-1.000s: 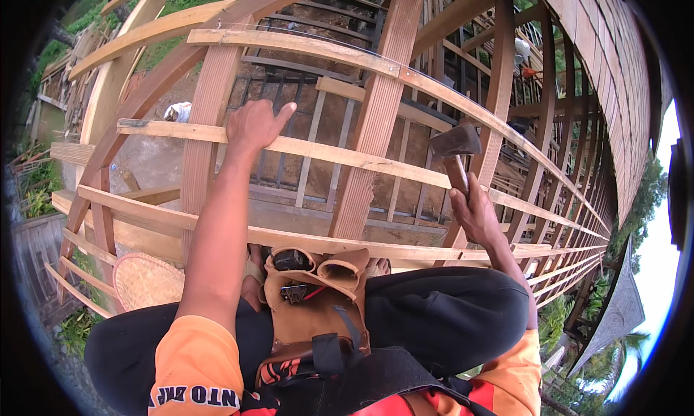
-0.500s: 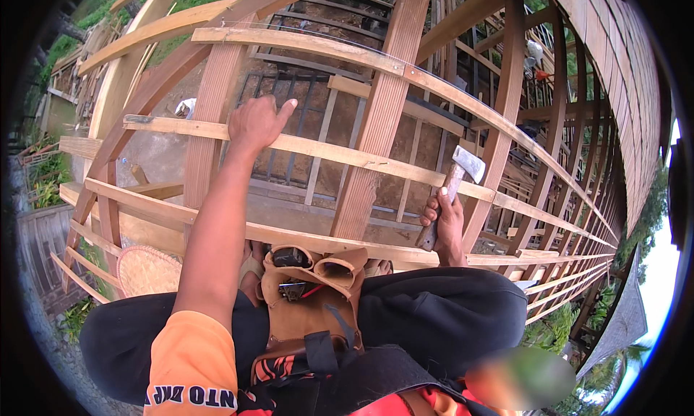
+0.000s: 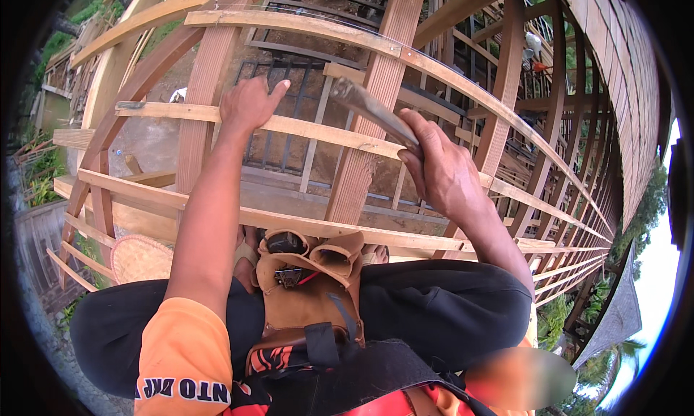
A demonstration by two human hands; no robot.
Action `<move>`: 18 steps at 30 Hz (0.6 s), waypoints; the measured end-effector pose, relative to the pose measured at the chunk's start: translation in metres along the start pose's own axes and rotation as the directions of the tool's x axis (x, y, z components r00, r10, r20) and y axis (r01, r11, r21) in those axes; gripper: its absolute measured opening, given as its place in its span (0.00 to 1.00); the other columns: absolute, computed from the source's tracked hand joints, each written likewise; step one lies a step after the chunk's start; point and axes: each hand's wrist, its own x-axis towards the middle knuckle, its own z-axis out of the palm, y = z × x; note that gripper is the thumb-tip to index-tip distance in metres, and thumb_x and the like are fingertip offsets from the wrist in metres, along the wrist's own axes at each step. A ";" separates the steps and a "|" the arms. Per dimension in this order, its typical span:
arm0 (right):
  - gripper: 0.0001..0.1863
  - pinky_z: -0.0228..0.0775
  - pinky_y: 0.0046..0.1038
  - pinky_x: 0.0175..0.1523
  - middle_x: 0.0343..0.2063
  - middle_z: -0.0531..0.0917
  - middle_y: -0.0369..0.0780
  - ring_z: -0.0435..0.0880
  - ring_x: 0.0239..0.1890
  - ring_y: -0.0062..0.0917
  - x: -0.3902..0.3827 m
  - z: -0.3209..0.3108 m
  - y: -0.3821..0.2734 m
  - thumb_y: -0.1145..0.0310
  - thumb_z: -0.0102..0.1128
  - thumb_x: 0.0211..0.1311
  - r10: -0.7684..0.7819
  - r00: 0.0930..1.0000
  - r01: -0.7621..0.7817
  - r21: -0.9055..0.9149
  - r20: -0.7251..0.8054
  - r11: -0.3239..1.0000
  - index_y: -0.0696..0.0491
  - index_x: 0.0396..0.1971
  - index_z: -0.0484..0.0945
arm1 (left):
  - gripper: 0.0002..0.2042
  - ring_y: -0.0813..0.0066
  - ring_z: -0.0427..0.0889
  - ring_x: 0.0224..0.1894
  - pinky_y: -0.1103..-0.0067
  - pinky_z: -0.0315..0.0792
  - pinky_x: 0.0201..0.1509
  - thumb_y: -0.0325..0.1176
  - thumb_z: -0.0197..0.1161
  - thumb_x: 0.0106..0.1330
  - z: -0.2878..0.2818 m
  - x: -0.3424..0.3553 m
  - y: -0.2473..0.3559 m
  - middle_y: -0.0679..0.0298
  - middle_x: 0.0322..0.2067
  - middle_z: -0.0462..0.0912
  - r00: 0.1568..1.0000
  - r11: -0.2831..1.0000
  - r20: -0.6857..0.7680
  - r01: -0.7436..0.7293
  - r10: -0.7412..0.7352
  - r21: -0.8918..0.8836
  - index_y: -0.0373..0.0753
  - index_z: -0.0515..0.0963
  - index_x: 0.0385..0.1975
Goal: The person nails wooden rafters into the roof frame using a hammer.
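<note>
My left hand [image 3: 249, 104] is wrapped over a thin wooden batten [image 3: 318, 132], with its thumb sticking out to the right. In my right hand [image 3: 444, 163] is a hatchet [image 3: 372, 111], gripped by its handle. The tool slants up and to the left over the same batten, its head [image 3: 341, 89] in front of a thick reddish rafter [image 3: 387, 73]. The head is blurred and seen nearly edge-on. The batten crosses over the rafters, and a nail seems to stick up from it near the thick rafter.
A brown leather tool pouch [image 3: 303, 300] hangs between my knees. Another batten [image 3: 289, 222] runs just before my feet. A woven hat [image 3: 141, 260] lies at the left. Through the open frame, dark metal bars [image 3: 289, 91] and ground show far below. Shingles [image 3: 614, 69] cover the right side.
My right hand has risen, swinging the hatchet from upright at the right to a leftward slant over the batten. My left hand keeps its place on the batten. The view has shifted slightly.
</note>
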 end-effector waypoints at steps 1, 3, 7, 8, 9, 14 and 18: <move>0.23 0.78 0.42 0.33 0.27 0.78 0.50 0.85 0.33 0.46 -0.004 0.000 0.004 0.69 0.55 0.67 -0.106 0.991 0.114 -0.105 0.086 0.988 0.55 0.60 0.63 | 0.33 0.44 0.83 0.42 0.56 0.73 0.47 0.66 0.53 0.65 0.000 0.001 0.002 0.43 0.34 0.84 1.000 1.000 0.017 -0.005 0.005 -0.017 0.35 0.83 0.29; 0.21 0.79 0.41 0.27 0.25 0.80 0.48 0.86 0.27 0.43 -0.022 0.005 0.019 0.68 0.53 0.69 0.203 0.889 0.014 -0.467 0.411 0.884 0.56 0.59 0.64 | 0.33 0.44 0.83 0.42 0.56 0.73 0.47 0.66 0.53 0.65 0.003 0.002 0.008 0.43 0.34 0.84 1.000 0.999 -0.005 -0.020 0.020 -0.033 0.35 0.83 0.29; 0.18 0.78 0.43 0.26 0.26 0.80 0.47 0.86 0.24 0.43 -0.022 -0.014 0.014 0.66 0.52 0.70 0.255 0.889 -0.017 -0.528 0.381 0.849 0.56 0.55 0.67 | 0.33 0.45 0.83 0.42 0.56 0.73 0.47 0.65 0.54 0.65 0.003 0.003 0.009 0.43 0.34 0.84 0.998 0.999 -0.026 -0.048 0.048 0.021 0.34 0.82 0.31; 0.18 0.78 0.43 0.28 0.28 0.80 0.47 0.85 0.26 0.44 -0.014 -0.014 0.004 0.65 0.53 0.70 0.160 0.940 -0.045 -0.355 0.301 0.934 0.55 0.55 0.67 | 0.33 0.45 0.83 0.42 0.56 0.73 0.47 0.65 0.54 0.65 0.005 -0.001 0.005 0.43 0.34 0.84 0.999 0.999 -0.009 -0.045 0.045 0.019 0.34 0.82 0.31; 0.18 0.79 0.43 0.29 0.29 0.80 0.47 0.85 0.27 0.44 -0.007 -0.015 -0.001 0.64 0.54 0.70 0.077 0.980 -0.044 -0.181 0.181 0.982 0.54 0.55 0.67 | 0.32 0.44 0.83 0.42 0.56 0.73 0.47 0.65 0.54 0.65 0.001 0.001 0.001 0.43 0.34 0.84 0.999 0.999 -0.006 -0.035 0.035 0.011 0.33 0.82 0.32; 0.17 0.76 0.46 0.33 0.27 0.81 0.50 0.84 0.31 0.50 -0.054 0.030 0.058 0.66 0.56 0.68 0.346 0.853 -0.221 -0.330 0.391 0.918 0.52 0.53 0.67 | 0.32 0.44 0.83 0.43 0.55 0.73 0.48 0.64 0.54 0.66 0.002 0.000 0.010 0.43 0.34 0.84 0.999 0.999 0.006 -0.048 0.048 -0.002 0.33 0.82 0.35; 0.14 0.75 0.42 0.32 0.24 0.81 0.49 0.83 0.26 0.40 -0.104 0.042 0.084 0.62 0.53 0.72 0.506 0.813 -0.551 0.103 0.288 0.828 0.55 0.47 0.66 | 0.32 0.44 0.83 0.43 0.56 0.74 0.49 0.63 0.54 0.66 -0.009 -0.005 0.001 0.42 0.35 0.84 0.999 1.000 0.035 0.003 -0.003 0.014 0.33 0.82 0.37</move>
